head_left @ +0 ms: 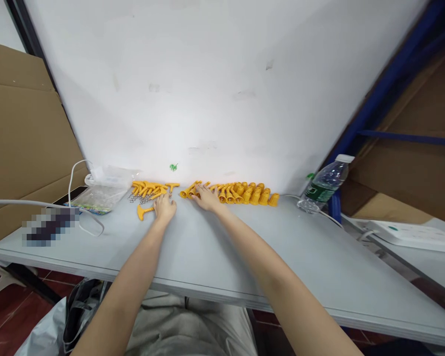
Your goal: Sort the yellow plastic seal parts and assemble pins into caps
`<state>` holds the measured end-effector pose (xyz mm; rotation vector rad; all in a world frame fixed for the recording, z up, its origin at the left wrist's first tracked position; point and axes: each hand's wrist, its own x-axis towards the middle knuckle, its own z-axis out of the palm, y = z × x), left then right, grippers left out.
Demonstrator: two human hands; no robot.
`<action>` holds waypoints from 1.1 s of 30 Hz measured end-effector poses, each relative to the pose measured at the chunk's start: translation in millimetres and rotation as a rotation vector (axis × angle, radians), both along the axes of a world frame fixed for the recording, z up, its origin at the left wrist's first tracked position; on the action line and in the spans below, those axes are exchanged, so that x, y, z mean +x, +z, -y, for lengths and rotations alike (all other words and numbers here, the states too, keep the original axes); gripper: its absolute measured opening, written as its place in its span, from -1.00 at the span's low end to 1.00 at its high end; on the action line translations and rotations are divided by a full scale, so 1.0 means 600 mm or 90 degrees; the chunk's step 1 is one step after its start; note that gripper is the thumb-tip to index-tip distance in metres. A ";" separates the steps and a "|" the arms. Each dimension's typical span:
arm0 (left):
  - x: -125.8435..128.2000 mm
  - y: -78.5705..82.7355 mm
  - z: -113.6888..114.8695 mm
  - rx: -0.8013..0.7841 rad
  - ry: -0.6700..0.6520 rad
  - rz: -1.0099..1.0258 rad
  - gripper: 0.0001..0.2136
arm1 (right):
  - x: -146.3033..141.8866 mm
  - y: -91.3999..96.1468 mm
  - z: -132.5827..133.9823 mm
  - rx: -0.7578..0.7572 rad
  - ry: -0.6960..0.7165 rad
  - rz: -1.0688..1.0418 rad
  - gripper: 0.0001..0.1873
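Both my arms reach across the grey table [207, 257] to its far edge by the white wall. My left hand [165, 207] rests fingers-forward beside a single orange T-shaped pin [144, 211], which touches its thumb side; a pile of similar orange pins with small metal rings [150, 190] lies just beyond. My right hand [206, 198] lies flat with fingers spread against a row of orange cone-shaped caps [244, 194], fingertips touching the leftmost ones. Neither hand clearly grips anything.
A clear plastic bag of small parts [104, 190] and a white cable [74, 183] lie at the left. A water bottle [324, 184] lies tilted at the right, near a white power strip [411, 233]. Cardboard stands on both sides.
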<state>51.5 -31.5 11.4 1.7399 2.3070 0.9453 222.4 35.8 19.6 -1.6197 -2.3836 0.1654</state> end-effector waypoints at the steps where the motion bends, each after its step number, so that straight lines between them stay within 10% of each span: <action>1: 0.000 0.000 0.000 -0.004 0.000 -0.001 -0.70 | 0.015 0.005 0.000 0.017 -0.006 -0.022 -0.38; 7: 0.000 0.001 0.001 -0.013 0.000 -0.005 -0.69 | 0.151 0.012 0.005 0.221 -0.179 -0.203 -0.41; 13: 0.002 0.000 0.005 0.008 -0.004 -0.039 -0.69 | 0.290 -0.053 0.023 0.390 -0.439 -0.385 -0.39; 19: 0.008 0.005 0.011 0.036 -0.032 -0.073 -0.69 | 0.339 -0.083 0.013 0.308 -0.588 -0.487 -0.42; 27: 0.010 0.010 0.014 0.035 -0.040 -0.069 -0.69 | 0.334 -0.073 0.001 0.059 -0.579 -0.309 -0.44; 33: 0.011 0.010 0.015 0.038 -0.048 -0.070 -0.69 | 0.328 -0.067 0.011 0.052 -0.563 -0.316 -0.49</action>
